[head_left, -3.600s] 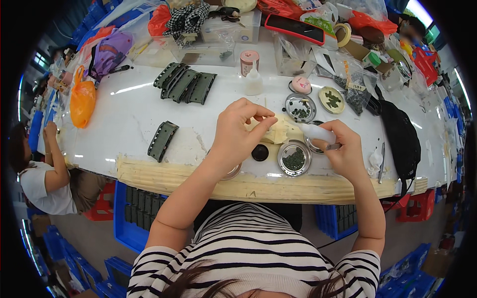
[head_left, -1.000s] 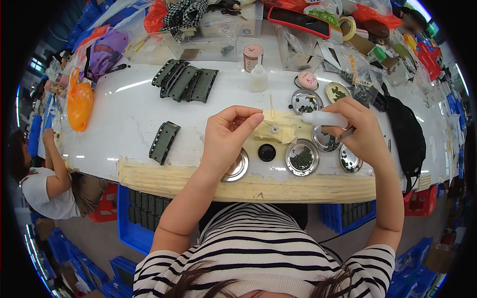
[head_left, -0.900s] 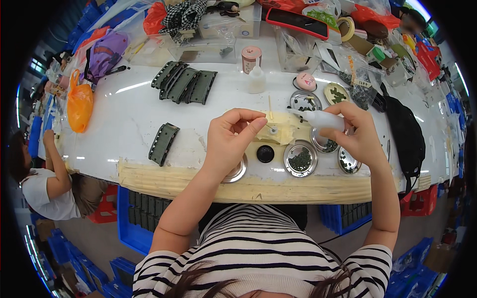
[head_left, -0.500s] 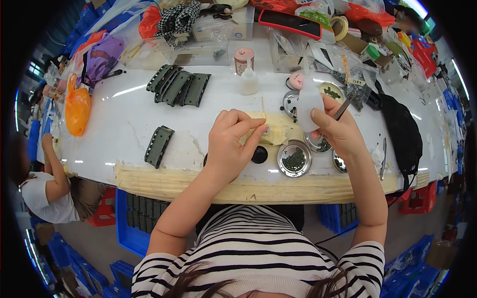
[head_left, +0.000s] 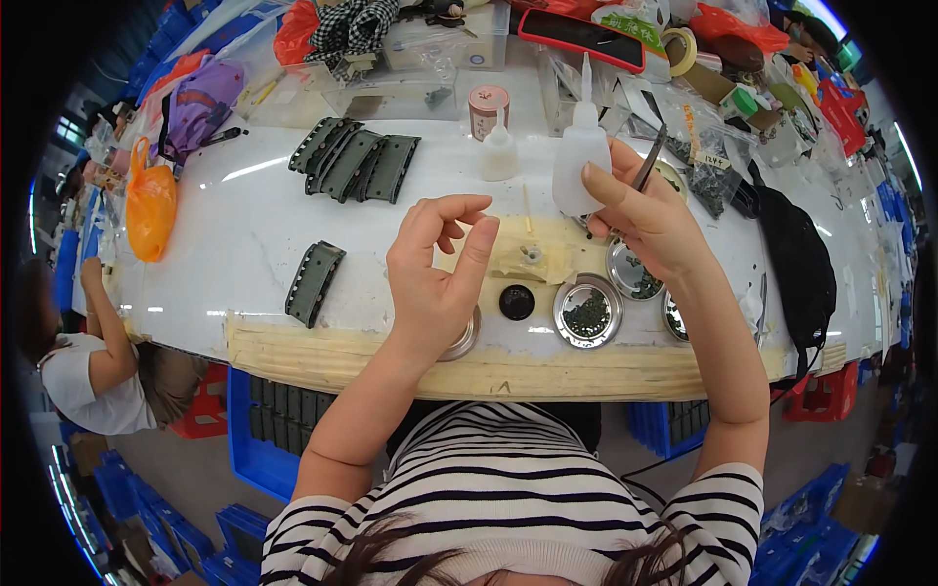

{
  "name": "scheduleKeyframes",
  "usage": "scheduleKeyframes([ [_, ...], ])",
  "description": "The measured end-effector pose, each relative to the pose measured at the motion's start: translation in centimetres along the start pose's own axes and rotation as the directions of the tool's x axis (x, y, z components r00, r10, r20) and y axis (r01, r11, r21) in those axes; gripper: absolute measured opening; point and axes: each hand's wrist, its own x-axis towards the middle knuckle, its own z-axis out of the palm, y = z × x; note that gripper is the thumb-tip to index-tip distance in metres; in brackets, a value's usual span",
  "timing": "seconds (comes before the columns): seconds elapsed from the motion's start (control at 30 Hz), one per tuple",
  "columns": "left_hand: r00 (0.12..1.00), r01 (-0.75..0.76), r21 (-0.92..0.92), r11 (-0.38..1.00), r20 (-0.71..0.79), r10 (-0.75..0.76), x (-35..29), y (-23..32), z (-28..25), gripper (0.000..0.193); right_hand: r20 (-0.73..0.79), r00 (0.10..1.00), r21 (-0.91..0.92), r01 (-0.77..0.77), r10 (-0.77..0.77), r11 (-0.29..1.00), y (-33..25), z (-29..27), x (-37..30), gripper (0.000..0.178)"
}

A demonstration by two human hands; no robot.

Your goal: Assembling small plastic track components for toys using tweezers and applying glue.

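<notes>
My left hand [head_left: 435,264] hovers over the table with thumb and fingers apart and nothing between them. In my right hand [head_left: 660,220] are a white squeeze bottle [head_left: 578,166], its thin nozzle pointing up, and dark tweezers [head_left: 651,156] that stick out past the fingers. Between the hands, a patch of yellowish tape [head_left: 559,262] bears a small pale fitting [head_left: 531,254]. A thin stick [head_left: 528,208] is at its far edge. Closer to me are a black round piece [head_left: 516,302] and a metal dish [head_left: 589,338] of small dark green bits. My left hand partly covers another dish [head_left: 465,340].
Dark green curved parts [head_left: 357,164] lie grouped at the left, with a single one [head_left: 315,284] nearer me. A second squeeze bottle [head_left: 498,158] stands by a pink tin [head_left: 487,109]. A black bag [head_left: 793,264] lies right; a co-worker [head_left: 93,376] sits left.
My left hand has opened and drawn back leftward from the stick and the small fitting. The squeeze bottle in my right hand has turned upright and risen clear of the dishes.
</notes>
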Motion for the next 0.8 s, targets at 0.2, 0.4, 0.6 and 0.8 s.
scheduleKeyframes([
  [0.2,1.000,0.019,-0.241,0.970,0.009,-0.018,-0.5,1.3,-0.7,0.019,0.008,0.999,0.002,0.048,-0.048,0.999,-0.6,0.6,-0.9,0.035],
  [0.4,0.917,0.372,-0.579,0.726,0.352,-0.189,-3.8,4.2,-1.1,0.045,0.043,0.999,-0.077,-0.015,0.019,0.997,-0.1,3.0,-5.1,0.030],
  [0.6,0.714,0.691,-0.595,0.411,0.648,-0.263,-9.2,4.1,-2.1,0.050,0.140,0.983,0.004,-0.119,0.117,0.993,3.5,5.0,-9.8,0.033],
  [0.8,0.504,0.864,-0.479,0.155,0.823,-0.261,-13.0,2.8,-2.8,0.054,0.274,0.889,-0.192,-0.323,0.367,0.926,4.7,4.5,-12.2,0.029],
])
